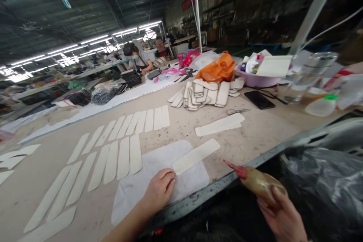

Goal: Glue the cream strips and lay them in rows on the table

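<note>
Station: worktable (263, 130). Person working bare-handed.

Left hand (160, 191): fingers curled, tips drawn together at the near left end of a pale strip (196, 157). Whether they pinch its edge or only rest against it, I cannot tell. The strip lies flat, slantwise, over a white sheet (133, 196) near the table's front edge.

Right hand (280, 208): wrapped around the rounded rear of an amber squeeze bottle (262, 183), off the table's front edge. Its thin red nozzle (239, 170) points up and left, toward the table, well apart from the strip.

Handling, estimated. Strip: light, thin, probably bendable, easily shifted; best steadied at one end or by its edges, leaving the face free. Bottle: soft-walled by its look, modest weight, possibly slick if residue coats it; best held around the belly, with even pressure and the nozzle left clear. Contents unidentified.

Nearby: laid-out strips (136, 155) in uneven rows to the left; overlapping strips (219, 124) beyond the sheet, with scissors (233, 112) just behind them.
</note>
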Tool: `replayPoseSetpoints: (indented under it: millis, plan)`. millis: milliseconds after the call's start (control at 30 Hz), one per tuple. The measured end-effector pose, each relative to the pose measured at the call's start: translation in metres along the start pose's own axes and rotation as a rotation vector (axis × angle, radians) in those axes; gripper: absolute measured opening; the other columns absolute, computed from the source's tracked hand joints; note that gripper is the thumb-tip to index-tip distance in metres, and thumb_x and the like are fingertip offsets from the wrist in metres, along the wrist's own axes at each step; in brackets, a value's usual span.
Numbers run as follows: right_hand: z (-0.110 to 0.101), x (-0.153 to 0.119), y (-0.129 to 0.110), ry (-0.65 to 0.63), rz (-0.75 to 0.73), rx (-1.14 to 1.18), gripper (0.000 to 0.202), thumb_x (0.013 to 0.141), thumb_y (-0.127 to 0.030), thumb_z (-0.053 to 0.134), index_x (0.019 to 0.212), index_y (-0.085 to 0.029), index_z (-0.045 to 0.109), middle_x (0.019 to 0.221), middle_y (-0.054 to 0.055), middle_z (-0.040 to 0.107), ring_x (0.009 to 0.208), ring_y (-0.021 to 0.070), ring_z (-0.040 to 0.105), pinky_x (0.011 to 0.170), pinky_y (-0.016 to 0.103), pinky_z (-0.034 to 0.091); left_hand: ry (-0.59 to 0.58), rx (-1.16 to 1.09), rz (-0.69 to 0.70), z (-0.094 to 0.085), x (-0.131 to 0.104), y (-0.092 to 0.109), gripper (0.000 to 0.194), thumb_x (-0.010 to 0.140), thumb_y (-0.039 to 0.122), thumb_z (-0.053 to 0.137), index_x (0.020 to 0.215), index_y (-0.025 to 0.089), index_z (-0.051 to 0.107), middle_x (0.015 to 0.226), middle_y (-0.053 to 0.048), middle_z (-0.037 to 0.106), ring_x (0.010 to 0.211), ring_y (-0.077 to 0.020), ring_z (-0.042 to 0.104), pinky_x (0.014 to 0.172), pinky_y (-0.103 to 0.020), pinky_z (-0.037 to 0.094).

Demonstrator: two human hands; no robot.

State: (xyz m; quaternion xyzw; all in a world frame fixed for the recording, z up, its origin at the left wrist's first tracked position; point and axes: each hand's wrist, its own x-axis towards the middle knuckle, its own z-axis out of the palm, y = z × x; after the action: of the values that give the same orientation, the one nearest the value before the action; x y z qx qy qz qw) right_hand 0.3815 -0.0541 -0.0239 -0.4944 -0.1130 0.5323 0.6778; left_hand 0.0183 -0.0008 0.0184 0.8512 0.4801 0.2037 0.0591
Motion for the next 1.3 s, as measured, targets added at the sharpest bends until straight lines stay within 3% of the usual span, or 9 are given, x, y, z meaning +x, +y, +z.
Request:
replayPoseSetpoints:
  millis: [100,167,233,367,533,700,967,1300]
  plan:
    - [0.027,-0.016,0.001,-0.021,0.017,-0.097,0.056,0.061,-0.04,0.078,0.111,-0.026,0.057,0.084,0.001,0.059,0.047,0.0071,0.045,0.032,0.014,0.031,0.08,-0.028,0.048,-0.001,-0.006,-0.006,0.023,0.09,0.017,0.047,0.108,0.016,0.062,0.106,-0.01,0.062,0.098,-0.0184,0.059,0.087,-0.033,0.053]
    - [0.045,-0.026,0.004,-0.064,-0.026,-0.191,0.058,0.063,-0.04,0.079,0.114,-0.028,0.054,0.093,0.002,0.06,0.061,0.0128,0.056,0.041,0.017,0.044,0.058,-0.034,0.08,-0.001,-0.006,-0.009,0.027,0.089,0.015,0.047,0.111,0.016,0.062,0.109,-0.011,0.062,0.099,-0.0195,0.058,0.087,-0.035,0.053]
    - [0.062,-0.032,0.01,-0.125,-0.117,-0.307,0.055,0.065,-0.041,0.078,0.112,-0.027,0.054,0.099,0.004,0.06,0.079,0.0183,0.061,0.06,0.023,0.053,0.032,-0.041,0.119,0.0,-0.005,-0.011,0.029,0.088,0.013,0.047,0.113,0.016,0.062,0.111,-0.011,0.062,0.1,-0.0203,0.058,0.088,-0.037,0.052]
    - [0.086,-0.035,0.027,-0.239,-0.373,-0.561,0.048,0.071,-0.042,0.073,0.111,-0.024,0.052,0.107,0.007,0.06,0.095,0.023,0.059,0.084,0.035,0.052,0.005,-0.043,0.184,0.003,-0.004,-0.014,0.031,0.088,0.01,0.045,0.112,0.016,0.062,0.11,-0.01,0.064,0.099,-0.0203,0.058,0.091,-0.041,0.05]
    - [0.105,-0.034,0.041,-0.322,-0.6,-0.837,0.041,0.077,-0.041,0.067,0.112,-0.025,0.051,0.105,0.007,0.06,0.094,0.0245,0.06,0.083,0.041,0.05,-0.009,-0.023,0.197,0.005,-0.007,-0.014,0.032,0.088,0.011,0.044,0.114,0.014,0.061,0.113,-0.012,0.063,0.101,-0.0227,0.056,0.094,-0.044,0.048]
    - [0.12,-0.036,0.044,-0.354,-0.72,-0.913,0.037,0.08,-0.04,0.065,0.11,-0.023,0.051,0.1,0.007,0.061,0.091,0.0238,0.06,0.079,0.039,0.052,-0.026,-0.03,0.2,0.004,-0.006,-0.014,0.034,0.087,0.01,0.043,0.117,0.013,0.059,0.118,-0.011,0.062,0.105,-0.0233,0.055,0.096,-0.044,0.047]
    - [0.121,-0.03,0.047,-0.335,-0.738,-0.947,0.036,0.08,-0.041,0.064,0.108,-0.022,0.052,0.099,0.007,0.061,0.091,0.0244,0.06,0.08,0.04,0.051,-0.034,-0.032,0.2,0.007,-0.005,-0.016,0.034,0.087,0.009,0.044,0.117,0.013,0.059,0.117,-0.01,0.062,0.105,-0.0224,0.054,0.097,-0.044,0.047]
    - [0.088,0.009,0.016,-0.006,-0.761,-0.979,0.039,0.077,-0.048,0.065,0.105,-0.023,0.053,0.096,0.004,0.06,0.087,0.0224,0.059,0.08,0.038,0.049,-0.018,-0.032,0.2,0.009,-0.006,-0.017,0.033,0.087,0.009,0.045,0.117,0.015,0.059,0.115,-0.01,0.062,0.106,-0.0212,0.055,0.096,-0.042,0.048]
